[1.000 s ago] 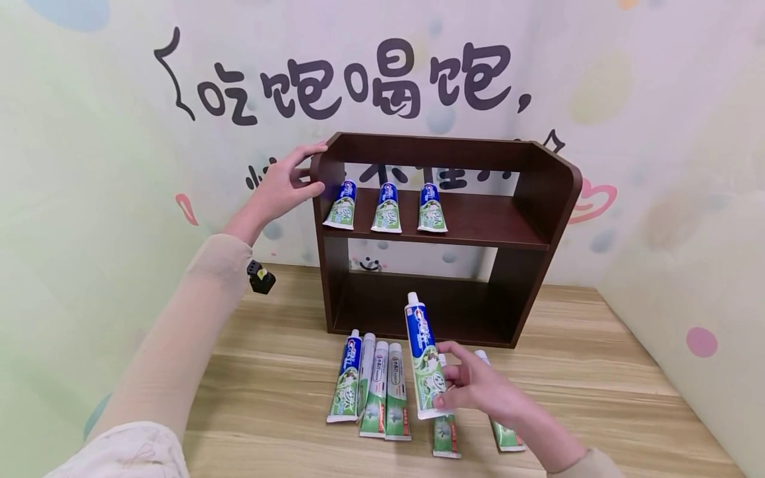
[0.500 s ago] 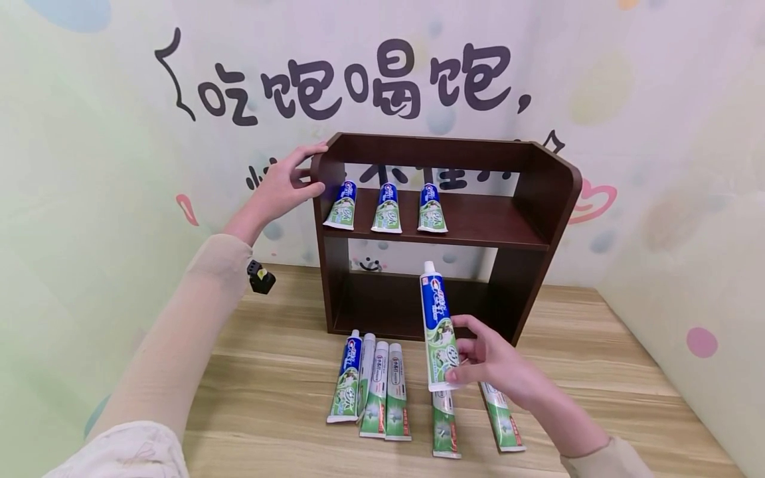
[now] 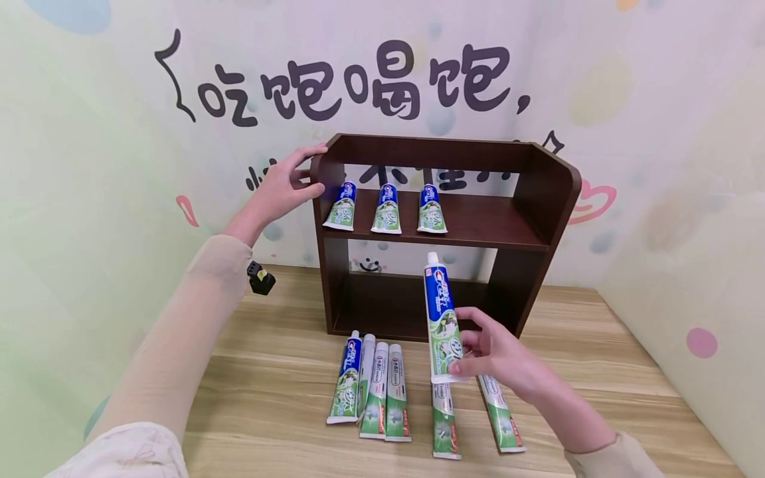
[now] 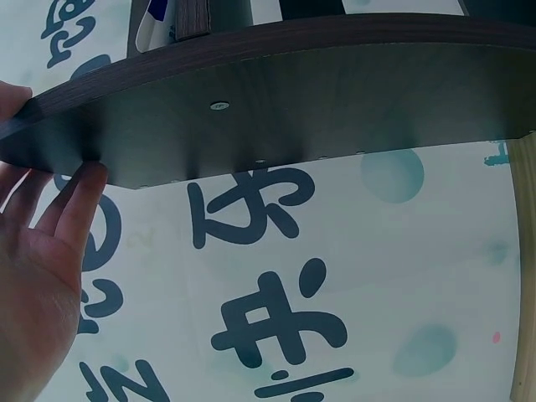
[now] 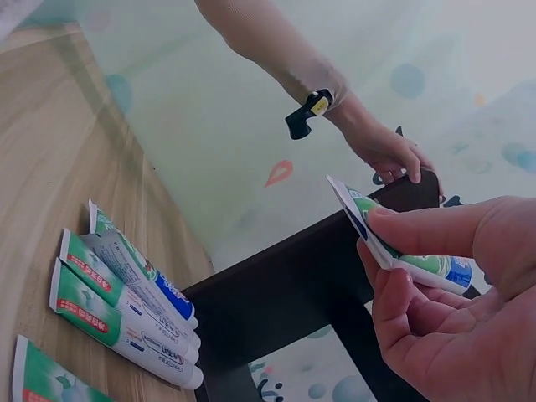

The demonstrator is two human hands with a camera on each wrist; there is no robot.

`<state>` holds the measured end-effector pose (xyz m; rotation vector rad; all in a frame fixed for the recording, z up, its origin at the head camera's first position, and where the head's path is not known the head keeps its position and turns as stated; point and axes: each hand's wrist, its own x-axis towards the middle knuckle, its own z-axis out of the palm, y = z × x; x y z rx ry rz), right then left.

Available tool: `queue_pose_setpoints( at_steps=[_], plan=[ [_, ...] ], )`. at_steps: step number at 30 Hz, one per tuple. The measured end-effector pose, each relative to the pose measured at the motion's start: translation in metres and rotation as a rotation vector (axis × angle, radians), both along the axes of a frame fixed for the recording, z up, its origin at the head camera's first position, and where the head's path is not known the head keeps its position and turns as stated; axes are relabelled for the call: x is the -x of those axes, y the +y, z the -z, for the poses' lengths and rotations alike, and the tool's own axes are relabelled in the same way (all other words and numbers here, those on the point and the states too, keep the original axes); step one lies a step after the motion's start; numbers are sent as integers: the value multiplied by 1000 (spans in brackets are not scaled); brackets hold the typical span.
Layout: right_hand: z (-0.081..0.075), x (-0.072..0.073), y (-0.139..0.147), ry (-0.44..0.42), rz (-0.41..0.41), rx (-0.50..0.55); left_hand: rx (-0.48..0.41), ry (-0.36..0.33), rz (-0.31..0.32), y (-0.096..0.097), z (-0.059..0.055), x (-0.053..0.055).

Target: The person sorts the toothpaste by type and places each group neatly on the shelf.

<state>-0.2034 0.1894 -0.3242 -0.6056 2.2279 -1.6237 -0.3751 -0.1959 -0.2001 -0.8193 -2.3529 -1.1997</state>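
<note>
My right hand (image 3: 496, 358) pinches a blue and green toothpaste tube (image 3: 442, 318) near its flat end, thumb in front. The tube stands cap-up in front of the rack's lower compartment. With thumb and fingers on either side, my left hand (image 3: 283, 189) grips the upper left side panel of a dark brown wooden rack (image 3: 484, 219); the left wrist view shows its fingertips (image 4: 94, 180) against the panel's outer face. Three matching toothpaste tubes, a left one (image 3: 340, 207), a middle one (image 3: 387, 209) and a right one (image 3: 431, 209), lie on the upper shelf, flat ends forward.
On the wooden table (image 3: 257, 398), a blue and green tube (image 3: 345, 382) lies beside several white and green tubes (image 3: 378, 392). Further right lie a white-green tube (image 3: 444, 425) and another tube (image 3: 502, 418). A printed wall (image 3: 442, 40) stands close behind the rack.
My right hand has lifted the toothpaste tube up and slightly right, toward the rack, slowing lately. The left hand and the rack have stayed where they were.
</note>
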Motion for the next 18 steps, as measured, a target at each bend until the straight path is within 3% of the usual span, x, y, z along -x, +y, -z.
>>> queue_pose_setpoints(
  at_steps=[8,15,18],
  plan=[
    [-9,1,3,12,29,-11,7,3,-4,-1,1,2],
    [-17,3,7,14,43,9,7,-18,3,11,-14,-30],
    [-20,4,8,15,60,5,6,-19,2,10,-13,-28]
  ],
)
